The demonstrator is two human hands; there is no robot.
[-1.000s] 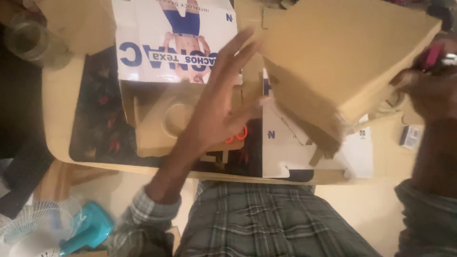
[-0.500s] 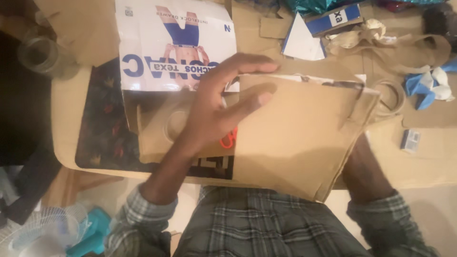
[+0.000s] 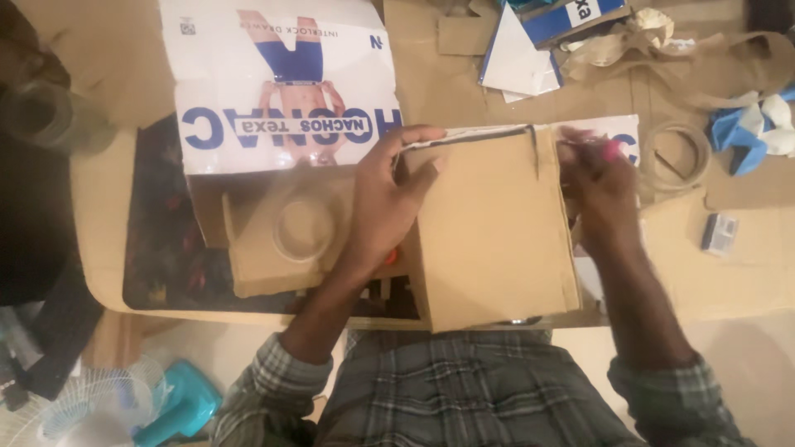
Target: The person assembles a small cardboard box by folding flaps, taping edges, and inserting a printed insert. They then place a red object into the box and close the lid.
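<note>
Looking down from my head: my left hand (image 3: 381, 203) presses flat on the upper left corner of a brown cardboard box (image 3: 493, 228), fingers spread over its top edge and thumb on its face, so it steadies the box rather than closing around anything. The box stands in front of me at the near edge of the counter (image 3: 737, 273), its broad plain face toward me and a dark line running along its top edge.

My right hand (image 3: 600, 186) sits at the box's upper right corner, fingers curled tight around a thin pink tool (image 3: 609, 149), perhaps a pen or a cutter; I cannot tell which. Its tip is at the box's top edge.

To the left of my left hand lies a flattened piece of cardboard with a clear roll of tape (image 3: 302, 225) resting on it. Beyond that a white printed carton (image 3: 281, 83) lies flat, its picture upside down to me. A second tape roll (image 3: 675, 156) lies just right of my right hand, and a small grey box (image 3: 719, 233) sits near it. Cardboard scraps and a blue and white package (image 3: 571, 16) lie at the far side. Down at the left, off the counter, are a white fan (image 3: 74, 410) and a teal object (image 3: 182, 401). My plaid sleeves show at the bottom.
</note>
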